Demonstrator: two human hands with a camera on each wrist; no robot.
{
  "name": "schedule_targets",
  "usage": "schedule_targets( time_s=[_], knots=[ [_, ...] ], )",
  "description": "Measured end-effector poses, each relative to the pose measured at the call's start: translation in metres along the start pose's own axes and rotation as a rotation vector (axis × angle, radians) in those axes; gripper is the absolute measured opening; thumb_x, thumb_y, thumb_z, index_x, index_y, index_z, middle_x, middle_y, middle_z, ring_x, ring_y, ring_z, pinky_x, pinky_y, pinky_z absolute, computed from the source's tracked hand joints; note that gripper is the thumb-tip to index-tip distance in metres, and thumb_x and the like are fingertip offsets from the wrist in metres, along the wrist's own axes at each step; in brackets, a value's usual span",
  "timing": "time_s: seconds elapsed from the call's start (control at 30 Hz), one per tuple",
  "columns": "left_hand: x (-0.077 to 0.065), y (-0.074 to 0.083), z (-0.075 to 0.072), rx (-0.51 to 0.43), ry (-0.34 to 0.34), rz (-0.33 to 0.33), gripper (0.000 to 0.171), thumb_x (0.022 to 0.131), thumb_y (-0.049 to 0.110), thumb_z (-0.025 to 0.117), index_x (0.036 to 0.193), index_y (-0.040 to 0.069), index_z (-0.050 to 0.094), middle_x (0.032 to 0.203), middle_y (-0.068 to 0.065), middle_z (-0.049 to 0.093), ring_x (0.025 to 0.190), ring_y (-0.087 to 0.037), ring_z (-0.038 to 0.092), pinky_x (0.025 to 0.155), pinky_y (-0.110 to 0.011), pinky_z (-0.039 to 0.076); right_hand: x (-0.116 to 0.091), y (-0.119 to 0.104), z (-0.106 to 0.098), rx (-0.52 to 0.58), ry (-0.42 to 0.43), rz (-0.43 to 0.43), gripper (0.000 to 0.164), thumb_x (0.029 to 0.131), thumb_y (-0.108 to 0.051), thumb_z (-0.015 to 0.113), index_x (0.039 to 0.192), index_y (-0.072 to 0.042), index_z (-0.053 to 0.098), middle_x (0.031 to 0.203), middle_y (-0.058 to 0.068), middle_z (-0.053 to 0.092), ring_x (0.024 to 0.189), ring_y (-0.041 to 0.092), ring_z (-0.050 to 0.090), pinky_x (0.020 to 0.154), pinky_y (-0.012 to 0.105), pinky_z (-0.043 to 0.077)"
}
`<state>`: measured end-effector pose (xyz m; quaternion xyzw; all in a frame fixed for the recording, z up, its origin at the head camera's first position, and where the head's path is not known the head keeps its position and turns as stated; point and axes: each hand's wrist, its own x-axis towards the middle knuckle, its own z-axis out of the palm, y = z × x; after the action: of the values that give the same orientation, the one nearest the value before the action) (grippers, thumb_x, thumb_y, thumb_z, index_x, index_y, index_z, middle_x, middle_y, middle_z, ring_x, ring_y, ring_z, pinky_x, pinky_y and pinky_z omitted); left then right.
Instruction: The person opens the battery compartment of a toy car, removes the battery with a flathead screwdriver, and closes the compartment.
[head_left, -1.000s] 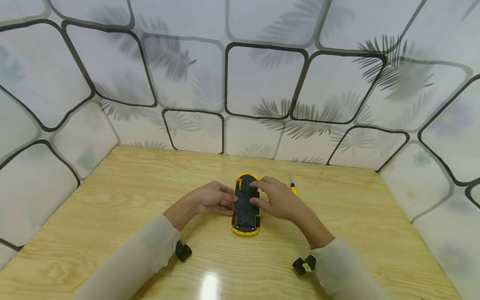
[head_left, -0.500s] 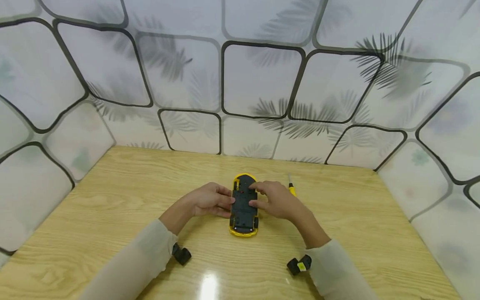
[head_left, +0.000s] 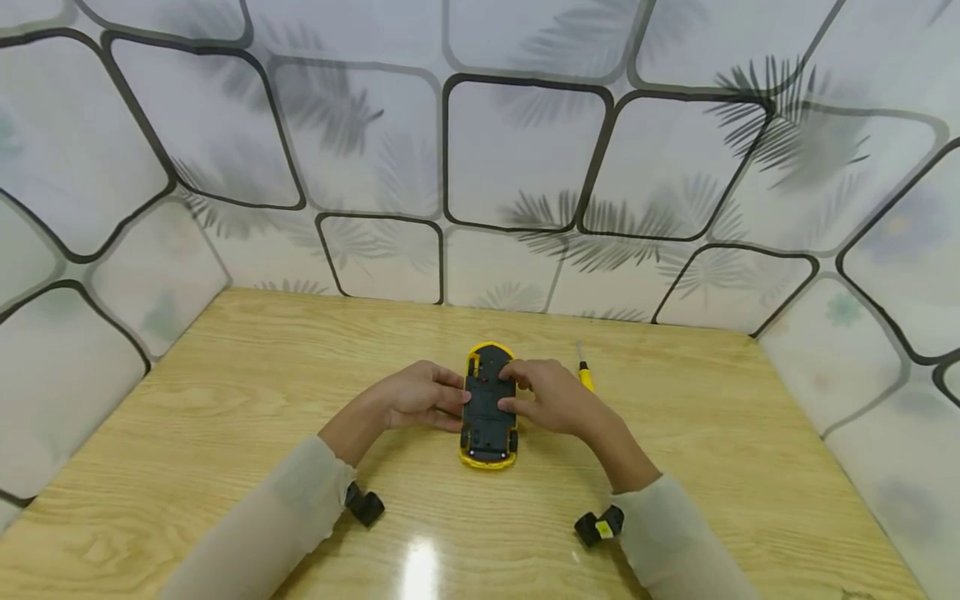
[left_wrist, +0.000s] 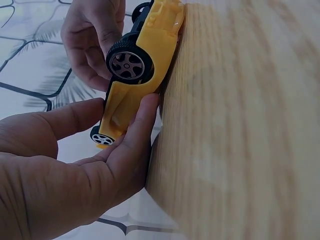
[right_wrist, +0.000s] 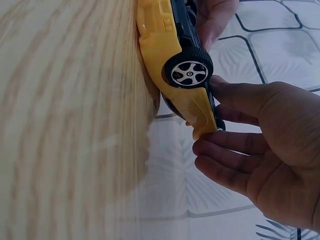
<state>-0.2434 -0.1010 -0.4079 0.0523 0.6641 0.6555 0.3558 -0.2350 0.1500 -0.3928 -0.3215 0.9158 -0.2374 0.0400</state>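
"On the table (head_left: 225, 375), head view: toy car (head_left: 489, 412) wheels-up, held between left hand (head_left: 424, 398) and right hand (head_left: 551, 396). Screwdriver (head_left: 586, 380) just beyond the right."

"Left wrist view?"

"Left hand pinching the flank: thumb at the underside edge, a finger along the yellow body (left_wrist: 152, 47)."

"Right wrist view?"

"Right thumb beside the spoked wheel (right_wrist: 189, 73), lower fingers against the yellow end – pinching too. Pressure, can't tell."

"Handling?"

"Light, I'd judge. Stiff plastic, probably slick on the curves. Best held by both flanks between the axles – wheels might spin under a fingertip, thin edges might crack."
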Motion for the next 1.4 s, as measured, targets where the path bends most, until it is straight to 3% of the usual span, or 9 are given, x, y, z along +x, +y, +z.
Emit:
schedule_targets(
  time_s=[0.17, 0.37, 0.7, 1.07, 1.4],
  knots=[
    [0.001, -0.001, 0.000, -0.001, -0.010, 0.010, 0.045, 0.105, 0.003, 0.056, 0.146, -0.013, 0.045, 0.128, -0.024, 0.065, 0.112, -0.033, 0.068, 0.093, -0.044, 0.060, 0.000, -0.002, 0.000, 0.066, -0.027, 0.056, 0.040, 0.095, -0.031, 0.076, 0.125, -0.006, 0.066, 0.119, 0.008, 0.070, 0.101, 0.024, 0.066, 0.085, 0.039, 0.058],
    [0.001, 0.000, 0.000, -0.015, -0.014, 0.004, 0.045, 0.105, 0.003, 0.056, 0.146, -0.012, 0.045, 0.130, -0.024, 0.064, 0.113, -0.033, 0.068, 0.094, -0.044, 0.059, 0.002, -0.006, 0.002, 0.169, -0.039, 0.154, 0.038, 0.094, -0.025, 0.078, 0.125, -0.007, 0.064, 0.122, 0.008, 0.066, 0.095, 0.019, 0.067, 0.077, 0.033, 0.058],
    [0.002, -0.001, -0.002, -0.011, -0.038, 0.011, 0.044, 0.105, 0.004, 0.055, 0.145, -0.013, 0.046, 0.131, -0.026, 0.063, 0.113, -0.032, 0.068, 0.096, -0.045, 0.059, 0.001, -0.009, 0.006, 0.305, -0.023, 0.265, 0.036, 0.092, -0.018, 0.080, 0.121, -0.008, 0.062, 0.122, 0.013, 0.059, 0.097, 0.022, 0.068, 0.072, 0.033, 0.058],
    [0.000, -0.001, -0.002, -0.013, -0.032, 0.018, 0.045, 0.105, 0.003, 0.056, 0.145, -0.014, 0.045, 0.129, -0.026, 0.064, 0.112, -0.032, 0.068, 0.095, -0.046, 0.059, 0.002, -0.006, 0.007, 0.399, -0.032, 0.255, 0.034, 0.093, -0.013, 0.078, 0.119, -0.006, 0.056, 0.120, 0.016, 0.054, 0.090, 0.023, 0.067, 0.067, 0.033, 0.055],
    [0.000, -0.001, -0.002, -0.011, -0.039, 0.018, 0.043, 0.105, 0.003, 0.055, 0.144, -0.014, 0.046, 0.127, -0.026, 0.065, 0.111, -0.032, 0.068, 0.095, -0.046, 0.059, 0.002, -0.013, 0.008, 0.338, -0.004, 0.265, 0.033, 0.093, -0.008, 0.077, 0.117, -0.006, 0.054, 0.122, 0.015, 0.054, 0.099, 0.027, 0.063, 0.082, 0.039, 0.057]
  ],
)
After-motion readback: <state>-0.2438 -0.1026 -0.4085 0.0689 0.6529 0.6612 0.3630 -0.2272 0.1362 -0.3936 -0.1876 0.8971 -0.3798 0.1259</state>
